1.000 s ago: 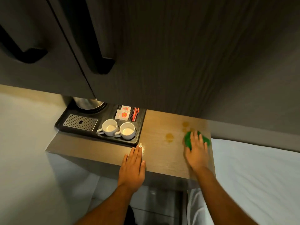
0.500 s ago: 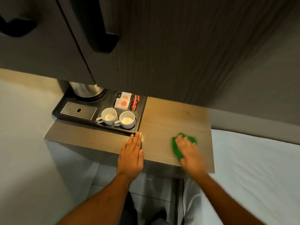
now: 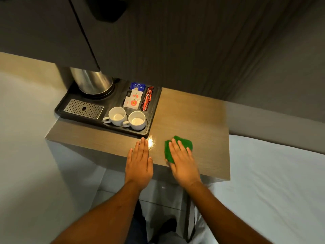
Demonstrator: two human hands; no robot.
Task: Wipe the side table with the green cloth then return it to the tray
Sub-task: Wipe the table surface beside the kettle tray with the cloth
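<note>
The green cloth point(image 3: 182, 143) lies on the wooden side table point(image 3: 197, 124) near its front edge. My right hand point(image 3: 182, 162) presses flat on the cloth, fingers spread, covering its near half. My left hand point(image 3: 139, 161) rests flat and empty on the table's front edge, just left of the cloth. The black tray point(image 3: 153, 117) sits on the table's left half, right beyond my left fingertips.
In the tray stand two white cups point(image 3: 127, 118), a steel kettle point(image 3: 91, 83), a metal drip grate point(image 3: 83, 108) and several sachets point(image 3: 139, 98). Dark cabinets point(image 3: 158, 41) overhang the table. A white bed point(image 3: 274, 182) adjoins the table's right side.
My right hand has dragged the cloth from the table's back right, over the brown stains, to the front middle. The stains are gone. My left hand stayed put.
</note>
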